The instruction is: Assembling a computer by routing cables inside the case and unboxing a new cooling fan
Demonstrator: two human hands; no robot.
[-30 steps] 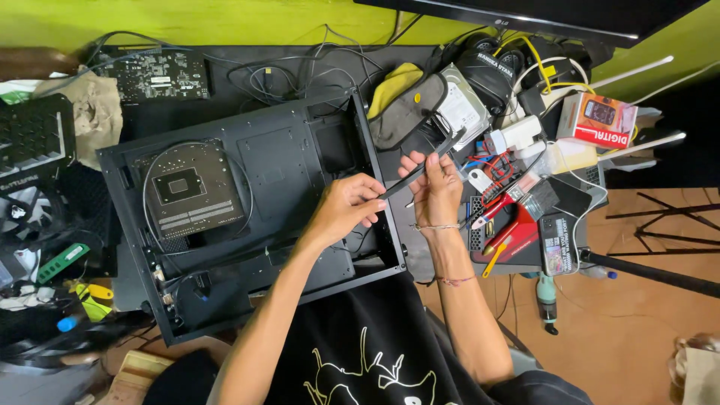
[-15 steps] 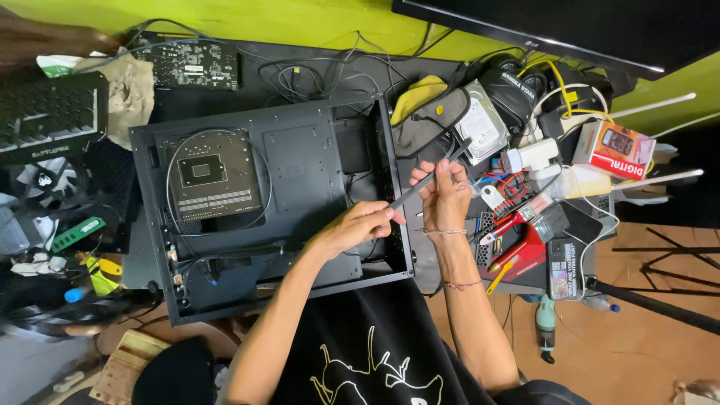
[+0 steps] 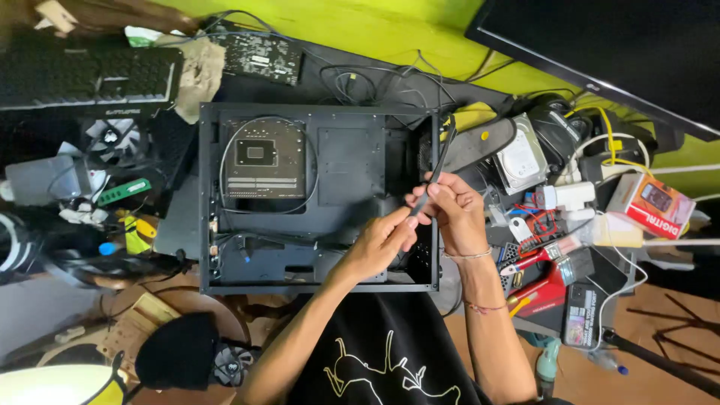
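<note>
Here, both hands meet over the right side of the open black computer case (image 3: 330,161). The right hand (image 3: 450,214) pinches a thin dark strip (image 3: 435,169) that points up and far, slightly right. The left hand (image 3: 379,244) pinches its near end, just below.

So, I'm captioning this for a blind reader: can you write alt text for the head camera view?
Seen from above, a person's left hand and right hand together grip a thin dark rod-like tool over an open black computer case. A keyboard, loose cables, a hard drive and red-handled tools clutter the table around it.
</note>
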